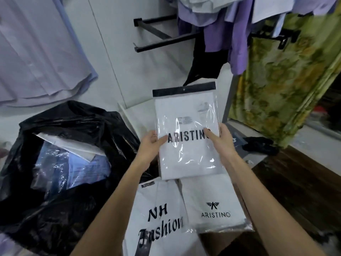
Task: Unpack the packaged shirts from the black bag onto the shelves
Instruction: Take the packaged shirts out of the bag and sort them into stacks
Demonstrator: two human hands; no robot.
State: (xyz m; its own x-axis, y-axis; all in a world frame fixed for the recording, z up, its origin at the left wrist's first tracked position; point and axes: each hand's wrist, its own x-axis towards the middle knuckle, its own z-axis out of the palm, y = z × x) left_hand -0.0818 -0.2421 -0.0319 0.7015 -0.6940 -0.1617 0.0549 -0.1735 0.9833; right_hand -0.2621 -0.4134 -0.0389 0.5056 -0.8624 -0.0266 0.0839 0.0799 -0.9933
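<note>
I hold a white shirt in a clear packet (186, 124) printed ARISTINO, with a dark strip along its top edge. My left hand (150, 145) grips its left edge with the thumb on the front. My right hand (220, 139) grips its right edge the same way. The packet is upright in the air above two more packaged white shirts lying flat, one marked NH Fashion (156, 218) and one marked ARISTINO (212, 204). The open black bag (60, 206) sits to the left and holds several more packets (73, 163), blue and white.
A white ledge (140, 111) lies behind the held packet. Black wall rails (162, 41) jut out above it. Purple and white shirts (230, 24) hang at the top, a pale shirt (36, 52) hangs at left, and a green patterned curtain (280, 85) is at right. Dark wooden floor (295, 182) shows at right.
</note>
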